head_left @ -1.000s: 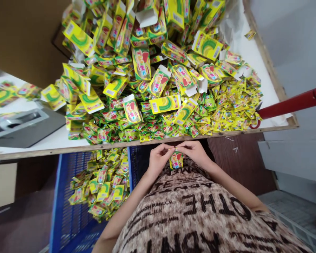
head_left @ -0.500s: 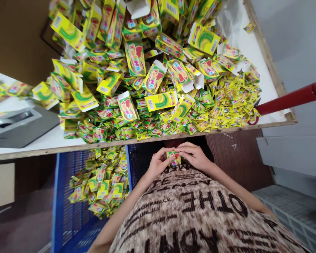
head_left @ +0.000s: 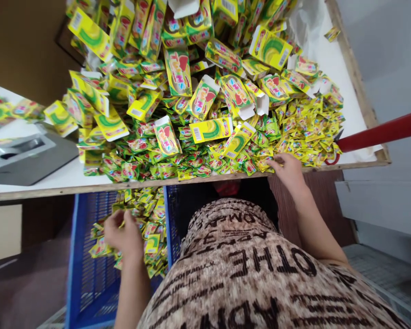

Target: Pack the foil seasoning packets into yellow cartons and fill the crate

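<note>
My left hand [head_left: 123,233] hangs over the blue crate [head_left: 76,256], slightly blurred. Its thumb and fingers are bent but apart, and I see no box in them. Below it in the crate lies a heap of filled small candy boxes [head_left: 153,243], yellow and green. At the table's front edge, my right hand [head_left: 289,171] reaches into the small yellow candy sachets [head_left: 294,137]. Its fingers are curved and a little apart, the tips touching or just above the sachets at the edge. Green sachets [head_left: 198,167] lie to its left.
Open candy cartons [head_left: 178,71] are piled behind the sachets. A wooden rim [head_left: 71,193] edges the table. Red-handled scissors [head_left: 333,158] and a red bar [head_left: 383,131] are at the right. A grey metal device [head_left: 37,160] stands at the left, below a brown cardboard box [head_left: 23,45].
Both hands were together at my lap around a small candy box. They have parted: the left moved left over the crate, the right moved up and right to the sachets. The box has left my lap.
</note>
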Motion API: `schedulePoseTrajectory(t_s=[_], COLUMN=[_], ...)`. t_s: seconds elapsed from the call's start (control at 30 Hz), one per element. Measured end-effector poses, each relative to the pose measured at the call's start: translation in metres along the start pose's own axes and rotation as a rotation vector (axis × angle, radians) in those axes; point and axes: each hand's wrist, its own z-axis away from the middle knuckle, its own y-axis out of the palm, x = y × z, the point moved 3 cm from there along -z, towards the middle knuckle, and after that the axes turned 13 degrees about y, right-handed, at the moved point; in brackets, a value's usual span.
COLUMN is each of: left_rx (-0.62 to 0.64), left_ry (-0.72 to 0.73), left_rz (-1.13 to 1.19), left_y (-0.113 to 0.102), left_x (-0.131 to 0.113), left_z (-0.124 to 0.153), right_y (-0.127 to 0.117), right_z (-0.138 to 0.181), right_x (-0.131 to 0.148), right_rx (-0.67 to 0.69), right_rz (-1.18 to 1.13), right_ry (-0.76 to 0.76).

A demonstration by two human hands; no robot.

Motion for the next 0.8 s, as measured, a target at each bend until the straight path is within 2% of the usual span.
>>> schedulePoseTrajectory(t_s=[0.03, 0.07, 0.17, 0.23, 0.3, 0.37, 0.47, 0.6, 0.63, 0.7, 0.77, 0.8], left_rx=[-0.086, -0.060, 0.164, 0.245, 0.302, 0.355, 0.437, 0.583, 0.614, 0.666, 0.703, 0.719], left_ry=[0.051, 0.155, 0.500, 0.652, 0.727, 0.728, 0.598, 0.335, 0.281, 0.188, 0.124, 0.105], left_rz=[-0.006, 0.062, 0.277, 0.347, 0.335, 0.307, 0.366, 0.651, 0.746, 0.931, 1.064, 1.108], left_y=[0.008, 0.022, 0.077, 0.109, 0.134, 0.153, 0.168, 0.160, 0.155, 0.144, 0.136, 0.134], left_x=[-0.025, -0.055, -0.157, -0.214, -0.254, -0.278, -0.289, -0.274, -0.268, -0.255, -0.243, -0.237], left_z=[-0.003, -0.006, -0.017, -0.023, -0.029, -0.033, -0.036, -0.035, -0.035, -0.033, -0.031, -0.029], right_y=[0.003, 0.006, 0.004, -0.004, -0.015, -0.025, -0.033, -0.041, -0.042, -0.037, -0.021, -0.012], right_z=[0.000, 0.000, -0.002, -0.004, -0.006, -0.009, -0.012, -0.009, -0.007, -0.006, -0.005, -0.006], right_x=[-0.001, -0.001, -0.008, -0.015, -0.021, -0.023, -0.018, -0.003, 0.003, 0.020, 0.038, 0.045], right_rx=[-0.030, -0.048, -0.102, -0.094, -0.096, -0.166, -0.252, -0.233, -0.168, 0.083, 0.365, 0.456], right_rz=[0.031, 0.047, -0.025, -0.096, -0.114, -0.083, 0.013, -0.019, -0.062, -0.101, -0.044, 0.004], right_ry=[0.043, 0.076, 0.167, 0.204, 0.176, 0.086, -0.058, -0.101, -0.121, -0.224, -0.383, -0.456])
